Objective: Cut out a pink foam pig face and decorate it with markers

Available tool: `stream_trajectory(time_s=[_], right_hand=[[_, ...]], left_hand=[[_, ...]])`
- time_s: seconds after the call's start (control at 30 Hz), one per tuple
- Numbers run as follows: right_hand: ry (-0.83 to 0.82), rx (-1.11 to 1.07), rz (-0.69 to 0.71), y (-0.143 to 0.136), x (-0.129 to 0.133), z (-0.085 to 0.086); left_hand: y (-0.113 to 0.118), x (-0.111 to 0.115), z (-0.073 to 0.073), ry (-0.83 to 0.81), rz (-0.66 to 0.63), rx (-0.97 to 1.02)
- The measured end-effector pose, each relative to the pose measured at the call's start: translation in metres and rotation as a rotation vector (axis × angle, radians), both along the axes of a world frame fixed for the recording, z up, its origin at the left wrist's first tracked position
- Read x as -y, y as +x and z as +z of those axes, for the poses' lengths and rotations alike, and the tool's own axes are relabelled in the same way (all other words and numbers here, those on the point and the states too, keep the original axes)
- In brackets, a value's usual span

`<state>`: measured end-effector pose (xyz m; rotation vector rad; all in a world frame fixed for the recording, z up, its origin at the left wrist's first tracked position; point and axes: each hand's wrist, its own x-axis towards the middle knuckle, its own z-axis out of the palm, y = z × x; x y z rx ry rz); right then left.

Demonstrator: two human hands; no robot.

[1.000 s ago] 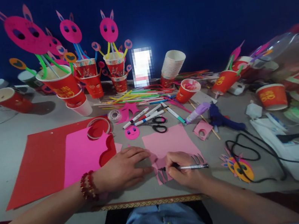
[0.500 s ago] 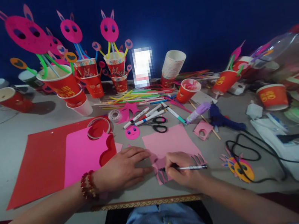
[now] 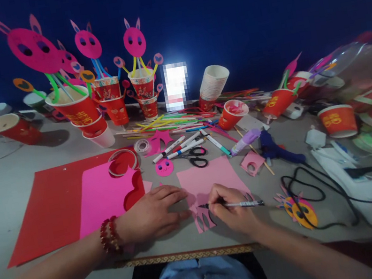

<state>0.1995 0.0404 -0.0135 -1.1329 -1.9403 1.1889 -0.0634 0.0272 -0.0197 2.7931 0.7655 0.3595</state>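
A light pink sheet of paper (image 3: pixel 213 175) lies on the table in front of me, with narrow leaf-shaped cut-outs along its near edge. My right hand (image 3: pixel 231 208) grips a pen (image 3: pixel 246 203), whose dark tip points left at the sheet's lower left part. Whether the tip touches the paper I cannot tell. My left hand (image 3: pixel 155 211) lies flat, fingers stretched out, its fingertips at the sheet's left edge. Under and beyond that hand are a bright pink sheet (image 3: pixel 98 192) with curved cut edges and a red sheet (image 3: pixel 44 211).
Markers (image 3: pixel 169 149), black-handled scissors (image 3: pixel 198 159) and a small pink face disc (image 3: pixel 164 167) lie beyond the sheet. A blue glue gun (image 3: pixel 278 150) and its black cable (image 3: pixel 338 195) are at right. Paper-cup figures (image 3: pixel 76 105) and a cup stack (image 3: pixel 215 81) stand along the back.
The pen in my right hand has tilted and its tip has lifted slightly up the sheet, showing more of the cut-outs. My left hand stays nearly still. The view has shifted slightly.
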Motion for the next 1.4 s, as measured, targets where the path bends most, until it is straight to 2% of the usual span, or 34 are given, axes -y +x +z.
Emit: stream_trajectory(time_s=[0.13,0.4,1.4], right_hand=[[-0.006,0.024,0.007,0.004,-0.005,0.003],[0.142,0.089,0.022,0.001,-0.004,-0.004],[0.205,0.146,0.054,0.000,-0.005,-0.007]], left_hand=[[0.000,0.000,0.002,-0.010,0.009,-0.006],[0.002,0.000,0.003,-0.024,0.009,-0.009],[0.002,-0.001,0.004,-0.028,0.010,0.014]])
